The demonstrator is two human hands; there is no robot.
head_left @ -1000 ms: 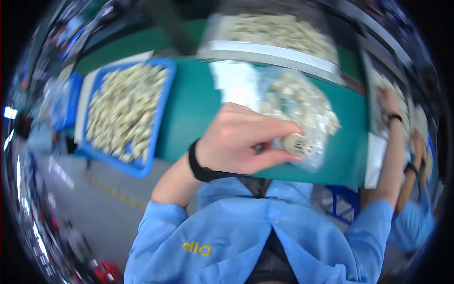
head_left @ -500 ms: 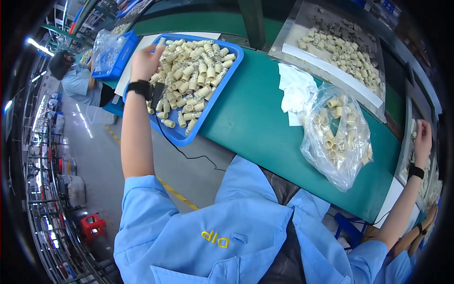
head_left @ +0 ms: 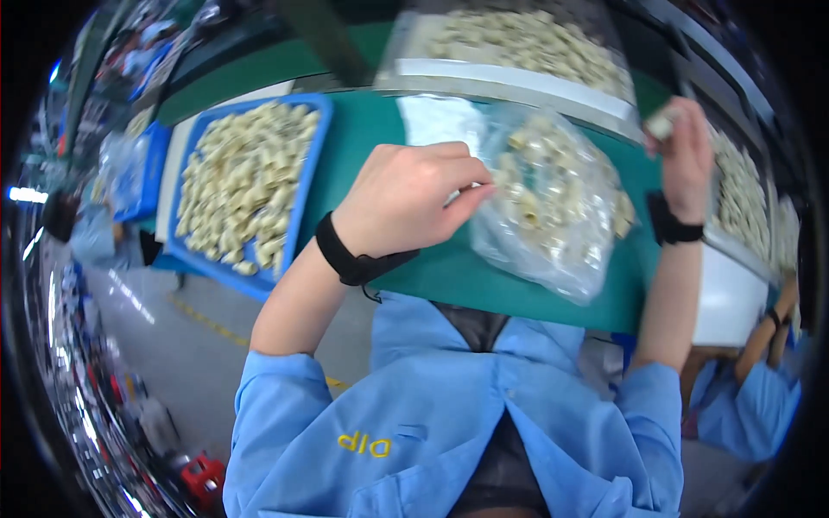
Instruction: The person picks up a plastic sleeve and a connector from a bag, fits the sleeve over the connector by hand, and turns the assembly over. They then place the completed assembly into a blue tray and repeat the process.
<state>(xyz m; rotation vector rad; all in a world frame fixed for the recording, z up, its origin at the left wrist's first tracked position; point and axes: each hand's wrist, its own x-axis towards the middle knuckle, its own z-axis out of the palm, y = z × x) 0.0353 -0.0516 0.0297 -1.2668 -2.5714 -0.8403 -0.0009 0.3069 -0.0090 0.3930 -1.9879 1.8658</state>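
Note:
My left hand [head_left: 413,197] hovers over the green table, thumb and fingertips pressed together. Its fingertips are by the left edge of a clear plastic bag [head_left: 553,263], and whatever they pinch is hidden. Inside the bag lie several short cream plastic sleeves. Farther right, my right hand [head_left: 686,160] is raised, somewhat blurred, with a cream plastic sleeve [head_left: 661,124] between thumb and fingers. A blue tray [head_left: 316,151] full of similar cream sleeves [head_left: 250,177] stands at the left.
A white cloth or paper [head_left: 439,121] lies behind the bag. At the back is a clear-walled bin [head_left: 518,73] of cream parts. Another heap of parts [head_left: 740,194] sits at far right, near a co-worker's arm [head_left: 764,337]. A blue crate [head_left: 154,173] stands far left.
My left hand has left the blue tray and moved right to the bag. My right hand has come from the far-right parts, now showing a cream sleeve. The view has shifted right.

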